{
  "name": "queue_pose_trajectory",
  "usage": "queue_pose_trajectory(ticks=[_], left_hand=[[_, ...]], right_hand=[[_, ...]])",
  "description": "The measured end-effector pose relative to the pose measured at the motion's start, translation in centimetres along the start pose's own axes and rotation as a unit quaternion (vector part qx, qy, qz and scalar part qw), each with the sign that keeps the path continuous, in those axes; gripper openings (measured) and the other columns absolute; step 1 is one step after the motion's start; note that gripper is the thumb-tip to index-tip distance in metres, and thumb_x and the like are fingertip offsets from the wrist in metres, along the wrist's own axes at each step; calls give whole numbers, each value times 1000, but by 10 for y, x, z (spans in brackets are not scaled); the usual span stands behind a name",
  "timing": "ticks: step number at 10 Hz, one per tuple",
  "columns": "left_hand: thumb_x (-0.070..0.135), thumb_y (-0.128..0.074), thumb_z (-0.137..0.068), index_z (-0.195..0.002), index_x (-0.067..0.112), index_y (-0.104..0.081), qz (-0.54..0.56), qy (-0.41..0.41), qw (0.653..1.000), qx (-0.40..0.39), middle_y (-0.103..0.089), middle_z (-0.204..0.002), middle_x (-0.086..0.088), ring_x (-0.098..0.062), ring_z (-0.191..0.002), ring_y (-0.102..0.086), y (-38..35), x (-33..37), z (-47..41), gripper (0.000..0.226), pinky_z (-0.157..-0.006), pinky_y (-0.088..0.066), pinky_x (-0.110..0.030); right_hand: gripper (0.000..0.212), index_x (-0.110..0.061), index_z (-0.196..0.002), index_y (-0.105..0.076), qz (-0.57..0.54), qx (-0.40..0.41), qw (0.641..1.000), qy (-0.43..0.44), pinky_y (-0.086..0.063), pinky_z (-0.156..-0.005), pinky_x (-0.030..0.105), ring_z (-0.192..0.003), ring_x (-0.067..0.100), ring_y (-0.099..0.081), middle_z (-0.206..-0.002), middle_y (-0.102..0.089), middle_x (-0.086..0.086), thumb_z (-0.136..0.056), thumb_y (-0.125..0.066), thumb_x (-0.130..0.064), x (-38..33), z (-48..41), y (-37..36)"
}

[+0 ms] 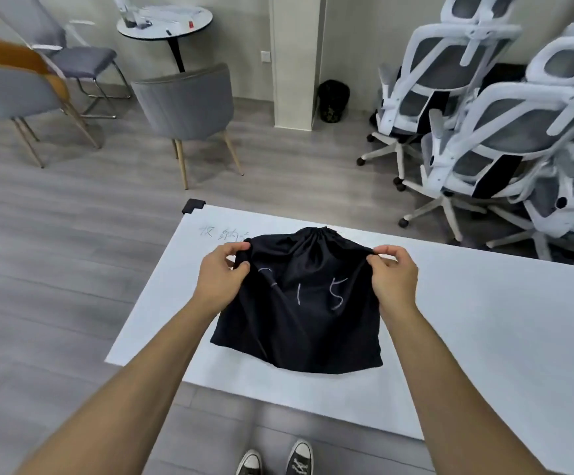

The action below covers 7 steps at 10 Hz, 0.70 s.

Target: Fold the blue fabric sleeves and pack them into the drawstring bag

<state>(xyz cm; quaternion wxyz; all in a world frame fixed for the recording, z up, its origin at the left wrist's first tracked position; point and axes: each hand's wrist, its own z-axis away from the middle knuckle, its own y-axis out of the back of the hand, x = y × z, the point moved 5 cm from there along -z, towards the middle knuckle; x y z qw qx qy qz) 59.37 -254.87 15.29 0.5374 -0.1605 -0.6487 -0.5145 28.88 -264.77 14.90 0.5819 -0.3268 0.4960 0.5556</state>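
Drawstring bag [299, 313] lies on the white surface [484, 320], mouth gathered at the far edge. We judge it thin, soft, light, prob. floppy, so best taken at the top hem, both sides. Left grip [222, 279] and right grip [393, 279] each pinch an upper corner. Blue sleeves not in view. Office chairs [484, 132] stand well apart; nothing blocks us.

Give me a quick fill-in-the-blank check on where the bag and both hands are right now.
1. The drawstring bag lies on a ___ table.
2. The left hand and right hand both pinch the ___.
3. The chalk digits on it read 1 and ___.

Missing words: white; bag; 5
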Motion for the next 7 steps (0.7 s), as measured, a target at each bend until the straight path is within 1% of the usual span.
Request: queue_pose_trajectory(ticks=[1,2,3,4,5,6,7], left_hand=[[28,-71,-86,-145,33,-46,-123,19,989,-83,-45,-148,-4,-28,-127,-49,-38,-44,-17,65,-112,-40,-46],[38,-69,-88,-154,39,-27,-235,4,964,-129,-19,-163,-9,-35,-143,-30,-59,-64,-4,79,-116,-32,-49],[49,-62,-90,-157,44,-9,-346,-43,923,-165,1,-168,-6,-36,-149,-16,-83,-90,37,86,-114,-32,-55],[56,-59,-90,-157,44,-3,-394,-43,899,-186,7,-168,-4,-35,-153,-8,-90,-106,50,88,-115,-30,-55],[57,-57,-91,-158,41,-6,-418,-54,887,-187,2,-168,-6,-35,-153,-9,-84,-106,42,85,-116,-27,-52],[54,-54,-93,-158,39,-13,-404,-80,895,-174,-4,-168,-4,-35,-152,-13,-75,-90,36,78,-116,-27,-51],[49,-49,-97,-156,34,-24,-395,-148,892,-161,-13,-167,-2,-33,-151,-17,-58,-57,34,65,-115,-27,-49]], right_hand=[[27,-23,-116,-60,145,-13,989,38,-50,-87,33,-93,18,-62,-123,-65,5,-90,-62,-17,42,-26,-20],[53,-25,-140,-48,278,-49,950,131,-43,-104,37,-120,22,-53,-142,-51,4,-90,-65,-24,61,-26,-28],[80,-31,-157,-19,371,-109,901,198,-42,-110,46,-139,27,-39,-154,-37,9,-91,-64,-33,100,-7,-40],[82,-34,-158,-9,409,-101,889,179,-46,-105,51,-141,32,-38,-157,-32,12,-93,-59,-37,120,-2,-40],[75,-28,-158,-17,447,-67,872,185,-43,-107,50,-143,36,-35,-160,-29,18,-95,-56,-39,118,-4,-37],[70,-25,-157,-25,464,-45,859,212,-40,-111,49,-142,36,-36,-160,-28,17,-95,-56,-37,102,2,-39],[64,-24,-154,-32,426,-37,868,251,-36,-115,48,-143,30,-35,-161,-31,11,-95,-56,-33,69,26,-50]])
